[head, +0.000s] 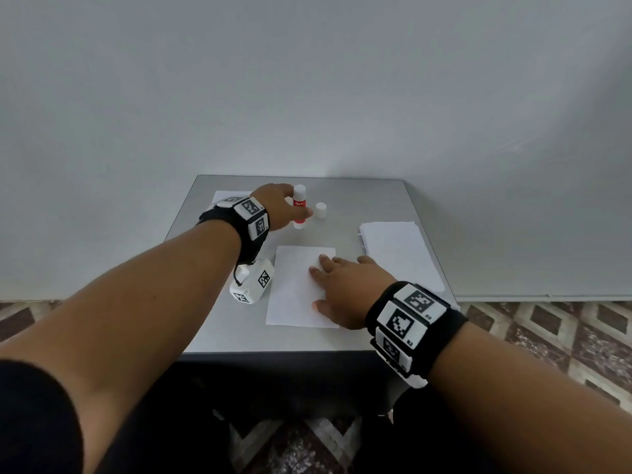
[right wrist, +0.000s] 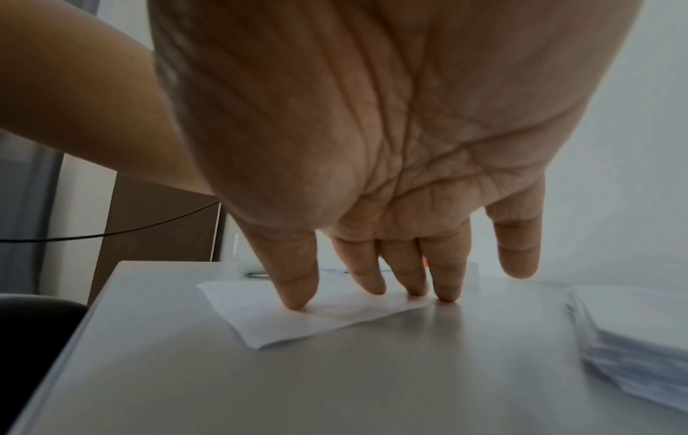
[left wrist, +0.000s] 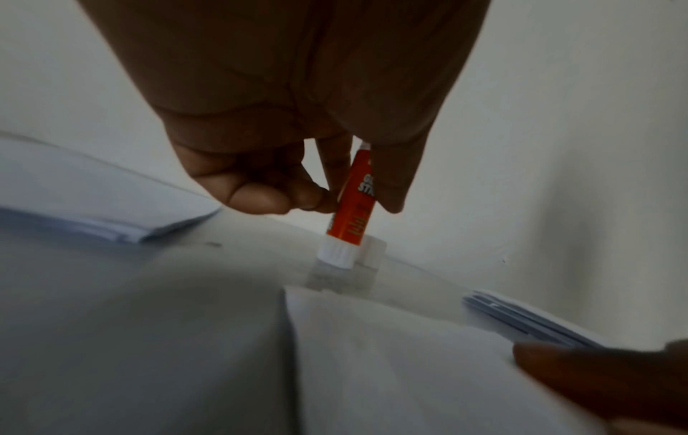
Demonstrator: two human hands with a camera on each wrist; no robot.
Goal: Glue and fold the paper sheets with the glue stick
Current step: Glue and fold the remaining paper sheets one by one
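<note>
Right hand (head: 345,289) presses straight fingers (right wrist: 297,291) on the white paper sheet (head: 294,289) near the bench's (head: 239,336) front edge; left hand (head: 277,206) fingers pinch the upright red-and-white glue stick (head: 299,206).

A grey table (head: 393,206) is seen; on it a single sheet (head: 294,289) near, a paper stack (head: 396,248) right, a glue stick (head: 299,206) and cap (head: 320,210) far.
</note>
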